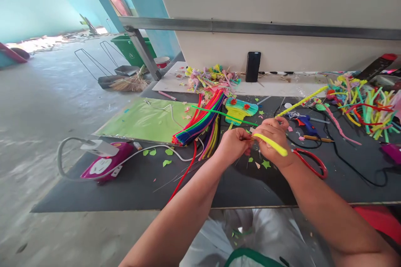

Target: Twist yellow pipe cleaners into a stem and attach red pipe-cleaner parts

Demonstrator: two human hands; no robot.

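At the far left of the tabletop (125, 194), a white charger (99, 147) sits by a magenta block (123, 154), then comes a green sheet (134, 121) with a bundle of coloured fuzzy stems (200, 123) fanned at its right edge. Your left hand (233, 144) is just right of the bundle, its grip pinched shut at the fingertips, close against the near end of a short yellow length (272, 144); what lies between those fingertips is too small to tell. A green stem (219, 112) slants just beyond it, towards your right hand (272, 131), and a yellow and blue shape (239, 112) lies behind. Your right hand's grip is closed around the yellow length, above the tabletop. The step looks like fine fingertip shaping or joining of fuzzy stem; the next move seems to call for a steady right hold and a small, precise turn of the left pinch. The yellow length's long axis slants from beside your left fingertips down to the right, its blunt end pointing towards you. Past your right hand, a long yellow stem (302, 102) points up and away to the right; whether the two are one piece is hidden. Red-handled scissors (325, 170) and a blue glue gun (308, 125) lie rightward.
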